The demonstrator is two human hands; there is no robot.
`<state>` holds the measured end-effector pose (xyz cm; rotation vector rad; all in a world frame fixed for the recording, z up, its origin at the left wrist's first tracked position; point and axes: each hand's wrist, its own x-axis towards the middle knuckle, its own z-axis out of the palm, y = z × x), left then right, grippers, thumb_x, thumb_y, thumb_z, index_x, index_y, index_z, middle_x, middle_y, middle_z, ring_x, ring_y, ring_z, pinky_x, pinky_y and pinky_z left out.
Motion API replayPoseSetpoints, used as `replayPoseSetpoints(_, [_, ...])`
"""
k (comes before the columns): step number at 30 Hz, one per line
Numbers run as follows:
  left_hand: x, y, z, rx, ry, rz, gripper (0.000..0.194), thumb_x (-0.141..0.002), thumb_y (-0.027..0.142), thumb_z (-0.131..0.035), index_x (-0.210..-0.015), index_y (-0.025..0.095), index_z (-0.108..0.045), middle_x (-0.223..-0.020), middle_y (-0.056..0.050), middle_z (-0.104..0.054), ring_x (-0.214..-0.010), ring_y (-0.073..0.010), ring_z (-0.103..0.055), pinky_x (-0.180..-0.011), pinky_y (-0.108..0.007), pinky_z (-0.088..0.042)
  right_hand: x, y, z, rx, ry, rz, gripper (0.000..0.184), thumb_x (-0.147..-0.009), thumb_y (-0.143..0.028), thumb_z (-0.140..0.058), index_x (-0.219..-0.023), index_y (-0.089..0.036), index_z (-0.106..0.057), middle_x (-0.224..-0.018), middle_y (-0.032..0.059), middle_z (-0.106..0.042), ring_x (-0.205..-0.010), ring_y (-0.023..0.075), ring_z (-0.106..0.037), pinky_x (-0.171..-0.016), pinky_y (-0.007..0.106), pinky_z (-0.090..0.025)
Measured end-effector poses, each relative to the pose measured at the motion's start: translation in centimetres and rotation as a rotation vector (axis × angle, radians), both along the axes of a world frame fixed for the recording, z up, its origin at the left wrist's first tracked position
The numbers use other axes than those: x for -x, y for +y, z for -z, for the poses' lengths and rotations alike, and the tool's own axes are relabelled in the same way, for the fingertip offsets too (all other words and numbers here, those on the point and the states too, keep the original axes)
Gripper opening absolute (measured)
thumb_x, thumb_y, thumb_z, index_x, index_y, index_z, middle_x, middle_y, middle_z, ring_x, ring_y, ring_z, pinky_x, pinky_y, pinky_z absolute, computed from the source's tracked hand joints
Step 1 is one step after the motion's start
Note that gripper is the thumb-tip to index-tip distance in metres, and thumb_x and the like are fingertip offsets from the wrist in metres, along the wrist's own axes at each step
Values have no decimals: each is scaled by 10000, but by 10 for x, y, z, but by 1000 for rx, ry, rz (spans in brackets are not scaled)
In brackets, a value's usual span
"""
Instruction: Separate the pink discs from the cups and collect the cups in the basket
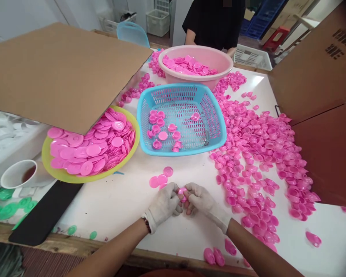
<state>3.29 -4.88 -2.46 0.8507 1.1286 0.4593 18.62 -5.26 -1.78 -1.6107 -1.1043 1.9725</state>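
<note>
A small pink toy cup (pixel 182 194) is pinched between the fingertips of both gloved hands, low over the white table. My left hand (pixel 165 204) closes on its left side; my right hand (pixel 202 201) closes on its right. The fingers partly cover it, so I cannot tell whether a disc is joined to it. Just beyond my left hand lie several loose pink discs, like toy saucers (pixel 162 179). A blue basket (pixel 181 153) stands farther ahead, with several pink cups (pixel 176 135) inside, some seemingly set on saucers.
Left, a yellow basin (pixel 65 177) is full of pink discs, partly under a cardboard sheet (pixel 63 73). A cup of dark drink (pixel 17 175) stands near it. Pink cups heap (pixel 256 142) at right. Behind the basket are a pink basin (pixel 219 63) and a person in black (pixel 215 23).
</note>
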Motion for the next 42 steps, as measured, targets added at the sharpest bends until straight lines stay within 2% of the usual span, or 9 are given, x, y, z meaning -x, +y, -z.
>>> replayPoseSetpoints(3, [4, 2, -8, 37, -75, -19, 163, -773, 298, -529, -768, 197, -401, -554, 39, -538, -435, -93, -534, -416, -184, -391, -5, 0, -1, -5, 73, 27, 199, -764, -373, -546, -790, -185, -487, -597, -37, -596, -474, 105, -594, -468, 216, -477])
replayPoseSetpoints(7, [8, 4, -18, 110, -135, -48, 265, -811, 428, -504, -777, 173, -441, -633, 12, -549, -515, -92, -567, -501, -206, -430, -11, -1, -1, -34, 118, 174, 168, -782, -339, -533, -752, -173, -535, -620, -24, -595, -489, 96, -582, -476, 211, -473])
replayPoseSetpoints(12, [9, 4, -19, 160, -149, -81, 342, -794, 503, -522, -794, 169, -445, -699, 3, -551, -503, -73, -542, -500, -208, -412, -17, -5, -2, -23, 115, 306, 250, -822, -417, -516, -736, -183, -517, -609, -36, -561, -414, 77, -513, -372, 189, -391])
replayPoseSetpoints(19, [1, 2, -6, 107, -189, -82, 303, -747, 405, -614, -796, 188, -408, -507, 84, -439, -383, -41, -390, -394, -161, -250, -11, -8, -12, -6, -99, 24, 251, -783, -418, -511, -696, -185, -475, -553, -47, -532, -397, 81, -517, -362, 183, -374])
replayPoseSetpoints(24, [-4, 8, -4, 98, -96, -57, 283, -746, 379, -606, -762, 203, -385, -488, 83, -449, -368, -54, -414, -383, -165, -282, -7, -3, -11, 78, -47, 72, 259, -781, -439, -518, -862, -199, -458, -581, -48, -569, -444, 111, -576, -412, 209, -439])
replayPoseSetpoints(27, [-7, 9, -3, 101, -56, -47, 226, -776, 342, -559, -746, 210, -379, -489, 87, -441, -358, -47, -397, -377, -158, -280, -7, -5, -3, 55, 6, 76, 267, -808, -445, -490, -917, -205, -444, -626, -38, -582, -492, 128, -617, -458, 239, -486])
replayPoseSetpoints(32, [-9, 8, 4, -41, 24, 5, 142, -783, 226, -503, -707, 213, -383, -489, 75, -463, -372, -57, -408, -367, -157, -284, -7, -7, 6, -2, 10, 60, 190, -816, -372, -473, -923, -222, -426, -624, -57, -570, -485, 130, -623, -456, 244, -500])
replayPoseSetpoints(37, [-4, 10, 0, -49, -1, 64, 114, -772, 244, -522, -756, 212, -414, -560, 38, -568, -421, -88, -503, -393, -179, -352, -9, 4, -6, 153, 89, 36, 221, -780, -344, -531, -921, -222, -412, -639, -49, -614, -524, 133, -642, -524, 271, -533])
replayPoseSetpoints(42, [-8, 10, 0, -124, 75, 77, 141, -727, 167, -523, -790, 224, -410, -552, 45, -571, -428, -100, -510, -388, -181, -360, -3, 10, -9, 99, 20, 34, 158, -818, -330, -496, -874, -220, -398, -549, -67, -575, -471, 121, -612, -481, 239, -510])
